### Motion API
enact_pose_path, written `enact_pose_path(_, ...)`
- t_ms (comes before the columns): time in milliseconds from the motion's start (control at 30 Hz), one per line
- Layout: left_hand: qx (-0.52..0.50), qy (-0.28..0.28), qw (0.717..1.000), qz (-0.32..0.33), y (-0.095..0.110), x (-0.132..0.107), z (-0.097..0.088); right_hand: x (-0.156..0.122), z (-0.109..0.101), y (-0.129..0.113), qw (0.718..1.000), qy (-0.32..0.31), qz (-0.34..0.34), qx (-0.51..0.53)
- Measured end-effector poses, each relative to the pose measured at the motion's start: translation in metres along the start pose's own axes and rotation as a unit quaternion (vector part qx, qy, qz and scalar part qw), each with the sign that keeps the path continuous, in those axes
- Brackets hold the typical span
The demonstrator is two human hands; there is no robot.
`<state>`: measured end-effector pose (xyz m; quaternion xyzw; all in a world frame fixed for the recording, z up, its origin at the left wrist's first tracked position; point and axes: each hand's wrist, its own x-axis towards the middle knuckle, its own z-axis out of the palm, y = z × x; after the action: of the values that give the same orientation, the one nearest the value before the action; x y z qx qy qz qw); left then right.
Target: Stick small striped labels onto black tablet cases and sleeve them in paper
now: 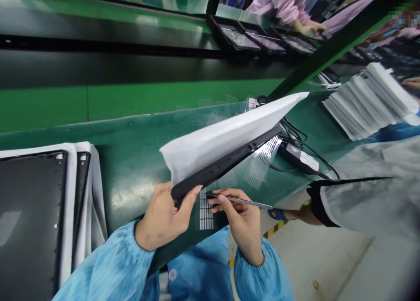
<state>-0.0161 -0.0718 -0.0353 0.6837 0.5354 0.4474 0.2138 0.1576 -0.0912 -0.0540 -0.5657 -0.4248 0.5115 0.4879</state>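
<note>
My left hand (169, 213) is closed on the near corner of a black plastic panel (226, 160), which looks like a laptop casing part and is tilted up on edge. White foam wrap (229, 132) covers the panel's far side. Pinched in my right hand (241, 218) are metal tweezers (251, 201), their tips pointing left toward the panel's lower edge. Just below those tips lies a clear strip of small silvery stickers (206, 215); the panel hides its upper part. Whether the tips hold a sticker I cannot tell.
Similar black panels (31, 213) with white wrap are stacked at left. Sticker sheets (257, 169), cables and a black adapter (298, 158) lie beyond my hands. At right is a stack of white-wrapped pieces (370, 102) near another person. Trays (238, 36) line the back; a pink-sleeved person works there.
</note>
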Motion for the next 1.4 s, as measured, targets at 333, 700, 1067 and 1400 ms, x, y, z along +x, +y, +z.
enact_pose_path(333,-0.011,0.015,1.000,-0.007,0.002,0.000,0.001,-0.002,0.000,0.000,1.000,0.016,-0.015,-0.016)
enact_pose_path(700,0.000,-0.002,0.999,0.034,-0.002,-0.002,0.001,-0.001,0.002,-0.001,1.000,0.024,0.006,-0.018)
enact_pose_path(1067,-0.019,-0.051,0.998,0.034,0.002,0.005,-0.007,-0.008,-0.007,0.006,0.979,-0.028,-0.152,-0.134)
enact_pose_path(1400,0.002,0.029,0.997,0.075,-0.006,-0.002,0.003,-0.001,0.004,0.004,0.963,0.201,-0.158,-0.081)
